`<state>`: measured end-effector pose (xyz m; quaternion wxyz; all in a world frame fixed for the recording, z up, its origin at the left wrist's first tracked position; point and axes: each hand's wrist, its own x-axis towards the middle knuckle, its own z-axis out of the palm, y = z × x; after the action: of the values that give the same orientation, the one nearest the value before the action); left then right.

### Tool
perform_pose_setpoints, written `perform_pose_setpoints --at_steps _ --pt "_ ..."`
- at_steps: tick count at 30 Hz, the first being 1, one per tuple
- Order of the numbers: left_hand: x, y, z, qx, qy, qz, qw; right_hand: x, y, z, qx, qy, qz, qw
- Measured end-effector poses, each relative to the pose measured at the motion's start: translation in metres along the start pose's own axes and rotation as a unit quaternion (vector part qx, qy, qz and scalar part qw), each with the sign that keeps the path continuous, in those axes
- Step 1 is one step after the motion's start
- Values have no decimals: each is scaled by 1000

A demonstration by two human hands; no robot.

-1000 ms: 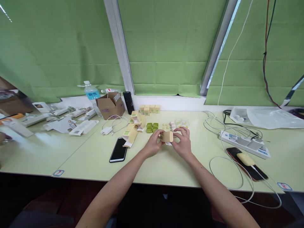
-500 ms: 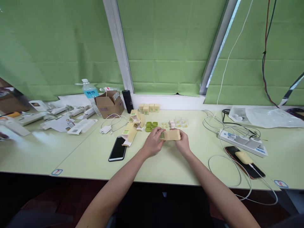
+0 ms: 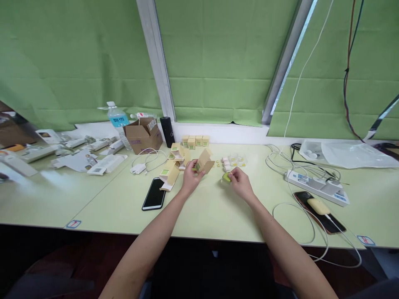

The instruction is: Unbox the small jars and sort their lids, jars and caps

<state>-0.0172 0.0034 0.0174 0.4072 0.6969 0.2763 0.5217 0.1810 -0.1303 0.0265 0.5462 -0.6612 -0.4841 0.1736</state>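
My left hand [image 3: 191,177] is closed round a small beige cardboard box [image 3: 204,160], which is tilted up with its flap out to the right. Pinched in the fingers of my right hand [image 3: 240,182] is a small green cup [image 3: 227,177], held just above the table. Beyond that hand lie small pinkish-white pieces [image 3: 225,163] and a clear plastic tray [image 3: 237,160] with yellow bits in it. A few tiny yellow pieces [image 3: 218,163] show right of the box. Left of my left hand, an open beige carton [image 3: 170,172] rests partly by a phone [image 3: 153,194].
Several closed beige boxes [image 3: 195,141] stand at the back near a black cylinder [image 3: 167,132]. A brown carton [image 3: 143,136] and a water bottle [image 3: 119,123] are at the left. A power strip [image 3: 317,187], loose cables and another phone [image 3: 333,224] occupy the right.
The box was between both hands; now only my left hand has it, tilted up and moved left. My right hand has moved away from it and holds a green cup.
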Motion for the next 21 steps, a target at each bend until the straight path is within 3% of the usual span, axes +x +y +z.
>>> perform_pose_setpoints --at_steps 4,11,16,21 --pt "-2 -2 8 -78 -15 -38 996 -9 -6 4 -158 -44 -37 986" --pt "-5 8 14 -168 -35 -61 983 -11 -12 0 -195 -42 -21 980" --pt "-8 14 18 -244 -71 -112 961 -12 -21 -4 -61 62 -96 992" --pt "-15 29 22 -313 -145 -149 927 -10 -23 3 133 19 -102 986"
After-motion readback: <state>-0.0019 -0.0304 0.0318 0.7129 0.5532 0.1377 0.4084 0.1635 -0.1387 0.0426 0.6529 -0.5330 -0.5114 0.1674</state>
